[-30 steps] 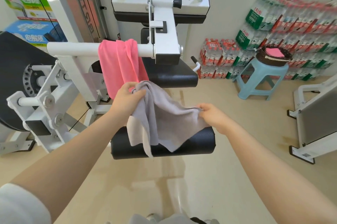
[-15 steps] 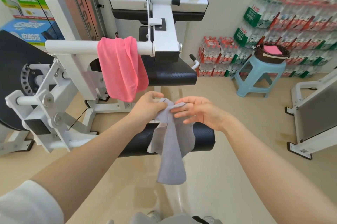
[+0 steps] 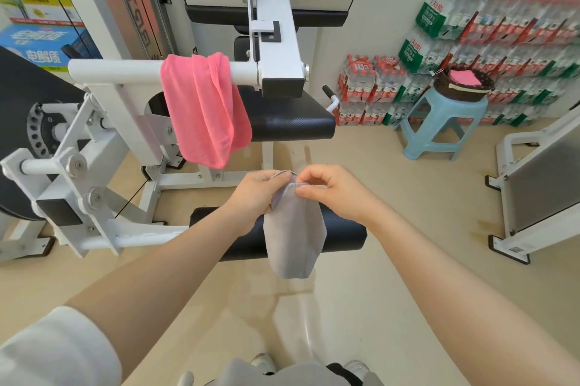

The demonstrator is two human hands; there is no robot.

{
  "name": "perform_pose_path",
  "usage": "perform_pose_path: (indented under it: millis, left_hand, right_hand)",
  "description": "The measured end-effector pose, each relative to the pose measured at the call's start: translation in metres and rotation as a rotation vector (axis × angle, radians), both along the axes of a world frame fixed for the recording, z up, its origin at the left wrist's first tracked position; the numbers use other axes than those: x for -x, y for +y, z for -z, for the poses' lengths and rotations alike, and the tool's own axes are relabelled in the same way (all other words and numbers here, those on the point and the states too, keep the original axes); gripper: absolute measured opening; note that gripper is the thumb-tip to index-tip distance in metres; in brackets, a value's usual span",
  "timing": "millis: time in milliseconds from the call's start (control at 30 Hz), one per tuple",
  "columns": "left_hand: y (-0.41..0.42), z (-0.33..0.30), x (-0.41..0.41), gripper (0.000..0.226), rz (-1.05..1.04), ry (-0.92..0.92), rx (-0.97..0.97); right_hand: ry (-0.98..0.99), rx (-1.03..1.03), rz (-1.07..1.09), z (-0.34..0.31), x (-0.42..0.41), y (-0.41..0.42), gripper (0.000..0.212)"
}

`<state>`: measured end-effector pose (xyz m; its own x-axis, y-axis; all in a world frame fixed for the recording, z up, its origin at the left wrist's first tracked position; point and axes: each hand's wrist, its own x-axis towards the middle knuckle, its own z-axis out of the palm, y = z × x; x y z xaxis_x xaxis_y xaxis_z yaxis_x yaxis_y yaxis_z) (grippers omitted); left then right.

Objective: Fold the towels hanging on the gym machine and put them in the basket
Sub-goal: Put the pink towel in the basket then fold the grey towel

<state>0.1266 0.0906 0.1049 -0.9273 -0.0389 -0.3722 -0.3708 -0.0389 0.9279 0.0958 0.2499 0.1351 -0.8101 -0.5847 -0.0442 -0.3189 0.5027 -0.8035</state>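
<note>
A grey towel hangs folded in half in front of me, above the black roller pad. My left hand pinches its top edge on the left. My right hand pinches the same edge on the right, and the two hands almost touch. A pink towel is draped over the white bar of the gym machine, up and left of my hands. At the far right a dark woven basket sits on a blue stool, with a folded pink towel inside it.
The white gym machine frame with a black seat pad fills the middle and left. Stacked packs of water bottles line the right wall. Another machine's white frame stands on the floor at right. My shoes show at the bottom.
My hands have come together, folding the spread grey towel in half so it now hangs as a narrow strip. My right hand has closed its fingers on the top edge.
</note>
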Motion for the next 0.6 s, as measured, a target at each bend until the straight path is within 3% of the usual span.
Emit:
perform_pose_path:
  millis: [133,300,433,600]
  left_hand:
    - [0.002,0.004,-0.003,0.02,0.088,-0.056,0.064]
    - [-0.003,0.007,-0.007,0.042,0.155,-0.113,-0.142]
    - [-0.003,0.004,-0.006,0.046,0.152,-0.113,-0.105]
    - [-0.003,0.0,-0.004,0.046,0.153,-0.137,-0.047]
  right_hand:
    - [0.033,-0.103,-0.08,-0.001,-0.009,-0.011,0.007]
    - [0.056,-0.09,0.147,0.008,-0.005,-0.012,0.012]
    - [0.077,-0.05,0.2,0.012,-0.007,-0.014,0.017]
    - [0.03,0.083,0.097,0.014,-0.011,-0.015,0.007]
